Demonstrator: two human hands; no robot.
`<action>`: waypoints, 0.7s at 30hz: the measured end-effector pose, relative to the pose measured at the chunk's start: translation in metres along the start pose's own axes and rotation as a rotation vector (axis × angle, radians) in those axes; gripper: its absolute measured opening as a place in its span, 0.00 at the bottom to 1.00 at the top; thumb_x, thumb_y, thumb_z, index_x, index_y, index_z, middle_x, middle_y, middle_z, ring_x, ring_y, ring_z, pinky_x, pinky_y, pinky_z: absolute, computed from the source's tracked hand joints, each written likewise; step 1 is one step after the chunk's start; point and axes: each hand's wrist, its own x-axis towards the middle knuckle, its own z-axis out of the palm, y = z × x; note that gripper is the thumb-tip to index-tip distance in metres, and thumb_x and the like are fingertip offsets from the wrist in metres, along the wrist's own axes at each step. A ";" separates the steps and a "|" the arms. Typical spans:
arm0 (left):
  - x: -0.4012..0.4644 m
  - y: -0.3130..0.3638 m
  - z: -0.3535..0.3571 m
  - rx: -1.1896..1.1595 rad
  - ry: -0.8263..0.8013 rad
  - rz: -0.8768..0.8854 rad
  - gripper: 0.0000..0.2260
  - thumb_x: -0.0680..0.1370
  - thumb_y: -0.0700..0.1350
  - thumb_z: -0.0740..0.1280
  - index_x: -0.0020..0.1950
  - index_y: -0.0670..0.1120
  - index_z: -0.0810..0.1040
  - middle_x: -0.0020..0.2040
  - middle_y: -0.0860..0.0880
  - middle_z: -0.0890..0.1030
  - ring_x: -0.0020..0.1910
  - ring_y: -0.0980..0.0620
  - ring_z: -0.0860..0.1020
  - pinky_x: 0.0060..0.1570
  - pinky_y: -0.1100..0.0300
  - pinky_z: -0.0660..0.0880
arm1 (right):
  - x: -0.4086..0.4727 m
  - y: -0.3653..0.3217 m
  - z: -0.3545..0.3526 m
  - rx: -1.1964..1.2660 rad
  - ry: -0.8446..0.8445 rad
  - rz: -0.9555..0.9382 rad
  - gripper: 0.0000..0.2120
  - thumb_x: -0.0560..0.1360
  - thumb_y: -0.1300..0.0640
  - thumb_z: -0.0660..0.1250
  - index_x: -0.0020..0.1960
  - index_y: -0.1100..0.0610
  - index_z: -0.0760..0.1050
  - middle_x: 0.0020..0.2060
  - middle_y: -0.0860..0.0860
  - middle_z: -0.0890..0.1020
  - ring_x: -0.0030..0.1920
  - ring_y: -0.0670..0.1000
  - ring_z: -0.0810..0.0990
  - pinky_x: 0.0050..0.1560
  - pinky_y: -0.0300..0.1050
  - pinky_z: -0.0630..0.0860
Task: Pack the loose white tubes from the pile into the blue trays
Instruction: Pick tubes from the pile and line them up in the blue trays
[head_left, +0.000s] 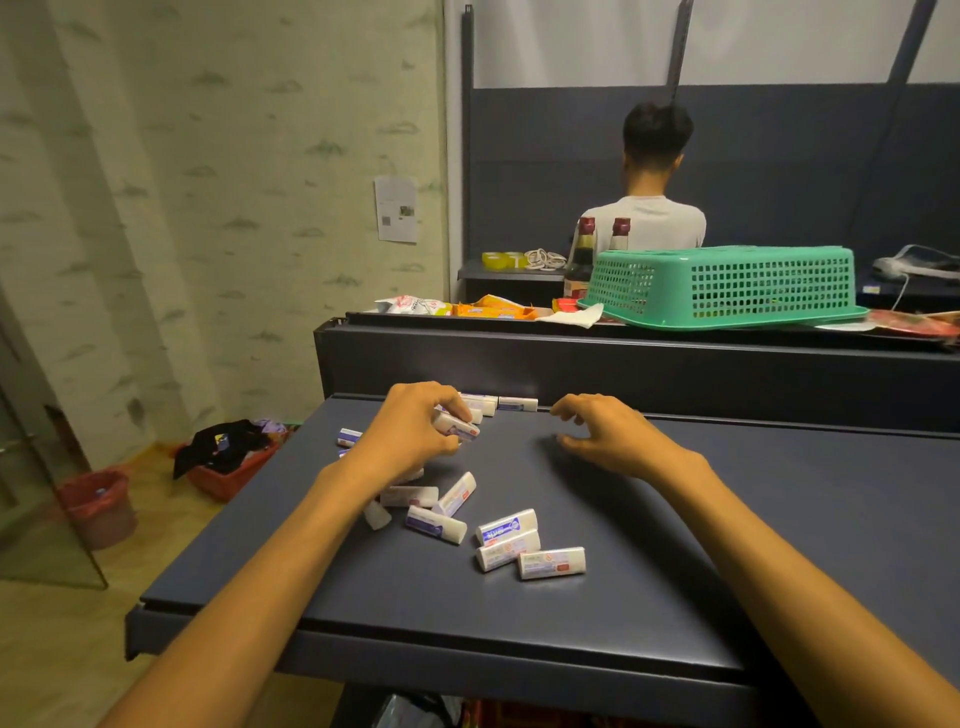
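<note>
Stretching under both hands, dark blue surface | green basket sitting upturned well beyond hands | loose white tubes lying scattered beneath and just near side of left hand | right hand hovering released, fingers loosely curled, grasping nothing | left hand grasping one tube.

wall: pale patterned | floor: wood | shelving: dark blue | light: warm
</note>
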 end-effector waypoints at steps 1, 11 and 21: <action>0.004 -0.003 0.000 -0.001 0.010 0.010 0.11 0.69 0.38 0.76 0.48 0.49 0.82 0.51 0.51 0.80 0.49 0.54 0.77 0.48 0.67 0.71 | 0.006 0.000 0.001 -0.013 0.003 0.001 0.19 0.77 0.51 0.68 0.66 0.51 0.71 0.61 0.50 0.77 0.58 0.51 0.76 0.58 0.46 0.75; 0.040 -0.034 0.001 -0.047 0.061 0.175 0.11 0.71 0.42 0.75 0.52 0.50 0.82 0.49 0.52 0.83 0.45 0.57 0.80 0.44 0.70 0.75 | 0.066 0.004 0.018 -0.105 -0.004 0.042 0.14 0.76 0.51 0.67 0.61 0.51 0.72 0.56 0.51 0.77 0.53 0.53 0.76 0.51 0.49 0.75; 0.048 -0.049 0.002 -0.072 0.053 0.220 0.11 0.72 0.45 0.75 0.53 0.49 0.82 0.50 0.53 0.84 0.46 0.56 0.81 0.45 0.66 0.78 | 0.083 0.006 0.036 -0.043 0.023 0.109 0.08 0.78 0.51 0.64 0.53 0.54 0.73 0.52 0.53 0.79 0.49 0.54 0.76 0.49 0.51 0.76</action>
